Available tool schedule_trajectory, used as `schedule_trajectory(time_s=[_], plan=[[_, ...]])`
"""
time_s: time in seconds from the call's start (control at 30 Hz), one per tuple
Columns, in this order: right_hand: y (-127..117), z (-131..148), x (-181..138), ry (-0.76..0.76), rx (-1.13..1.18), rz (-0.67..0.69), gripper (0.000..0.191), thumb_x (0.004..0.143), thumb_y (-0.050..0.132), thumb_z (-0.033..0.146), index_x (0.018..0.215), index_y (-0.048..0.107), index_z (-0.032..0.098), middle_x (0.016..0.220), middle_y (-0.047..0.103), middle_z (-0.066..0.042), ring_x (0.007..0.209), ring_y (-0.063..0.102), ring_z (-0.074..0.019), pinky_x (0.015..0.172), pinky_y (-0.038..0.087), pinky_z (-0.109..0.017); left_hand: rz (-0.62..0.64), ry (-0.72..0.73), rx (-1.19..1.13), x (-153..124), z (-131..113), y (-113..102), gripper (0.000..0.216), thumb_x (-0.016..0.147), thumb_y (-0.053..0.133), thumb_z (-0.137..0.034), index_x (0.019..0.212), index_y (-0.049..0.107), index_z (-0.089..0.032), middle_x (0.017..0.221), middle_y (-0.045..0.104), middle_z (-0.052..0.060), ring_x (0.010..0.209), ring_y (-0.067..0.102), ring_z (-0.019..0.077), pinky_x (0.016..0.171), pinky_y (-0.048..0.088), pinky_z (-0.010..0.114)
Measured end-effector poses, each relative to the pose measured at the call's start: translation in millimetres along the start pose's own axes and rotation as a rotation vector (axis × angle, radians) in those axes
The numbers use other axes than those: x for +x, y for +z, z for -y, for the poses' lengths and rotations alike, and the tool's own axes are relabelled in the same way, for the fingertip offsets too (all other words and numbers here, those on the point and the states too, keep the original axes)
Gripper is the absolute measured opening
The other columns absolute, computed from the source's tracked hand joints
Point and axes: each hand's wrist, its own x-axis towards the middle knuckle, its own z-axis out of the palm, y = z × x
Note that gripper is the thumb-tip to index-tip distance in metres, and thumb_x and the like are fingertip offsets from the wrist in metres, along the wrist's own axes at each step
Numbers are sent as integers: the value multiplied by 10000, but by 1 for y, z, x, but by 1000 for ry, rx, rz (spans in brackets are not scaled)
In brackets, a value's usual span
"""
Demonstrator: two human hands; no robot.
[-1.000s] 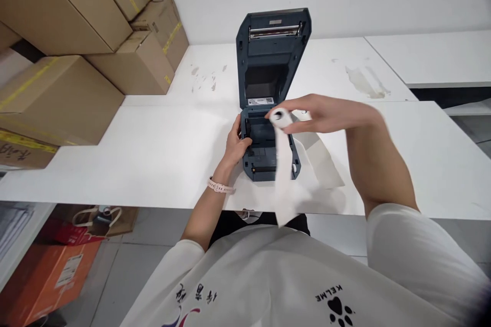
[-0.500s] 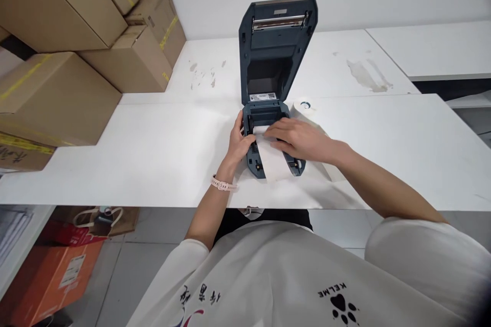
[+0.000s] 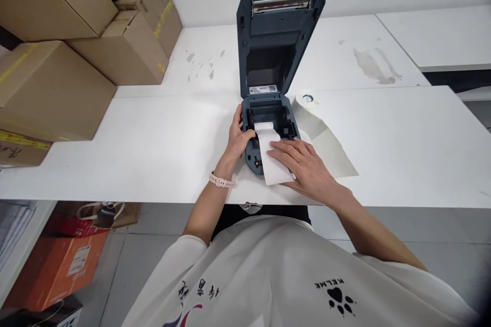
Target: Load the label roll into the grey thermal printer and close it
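Note:
A dark grey label printer stands on the white table with its lid raised upright. A small white paper roll sits in its open bay, and the paper strip runs out over the front edge. My left hand grips the printer's left side, thumb on the bay rim. My right hand lies flat with fingers stretched out, pressing the strip's right edge at the printer's front. A second, larger paper roll lies just right of the printer with its strip trailing toward the table's front.
Several cardboard boxes with yellow tape are stacked at the table's far left. A second white table adjoins at the back right. An orange box and a bag sit on the floor under the left side.
My right hand lowered the small roll from above the printer into the bay, then slid back along the strip to the front edge. My left hand stayed on the printer's left side.

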Motion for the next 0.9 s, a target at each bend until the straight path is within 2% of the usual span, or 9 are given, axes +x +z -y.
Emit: schedule_trajectory(time_s=[0.13, 0.27, 0.47, 0.73, 0.9], plan=[[8, 0, 0, 45, -27, -56, 641, 967, 540, 672, 1495, 525, 308, 1461, 614, -134, 1289, 545, -372, 1108, 394, -587, -2, -12, -18, 0, 1, 0, 980, 758, 617, -183, 1647, 223, -307, 1728, 334, 43, 1610, 286, 315, 1284, 350, 459], [11, 2, -1, 74, -16, -45, 621, 959, 582, 638, 1524, 509, 391, 1481, 603, -95, 1278, 531, -371, 1111, 374, -595, 6, -23, -20, -1, -1, 1, 975, 784, 646, -229, 1649, 213, -348, 1721, 345, 22, 1606, 295, 326, 1277, 361, 472], [9, 3, -1, 55, 2, -79, 567, 997, 539, 609, 1507, 536, 359, 1476, 615, -97, 1283, 535, -345, 1130, 357, -575, -7, -38, -47, -2, -5, 3, 987, 776, 671, -252, 1646, 213, -344, 1732, 327, 34, 1592, 328, 323, 1276, 355, 465], [13, 4, -3, 65, 3, -124, 557, 1013, 513, 577, 1537, 513, 387, 1476, 622, -75, 1379, 489, -375, 1163, 322, -609, 18, -23, 33, -2, -3, 1, 980, 824, 680, -326, 1660, 170, -337, 1741, 309, 43, 1584, 343, 334, 1275, 355, 457], [11, 6, -4, 99, 1, -104, 586, 1024, 510, 425, 1597, 394, 475, 1460, 632, -44, 1417, 481, -377, 1180, 297, -648, 13, -29, 21, -3, -5, 1, 965, 829, 716, -353, 1646, 203, -370, 1734, 316, 31, 1598, 316, 335, 1280, 349, 465]])
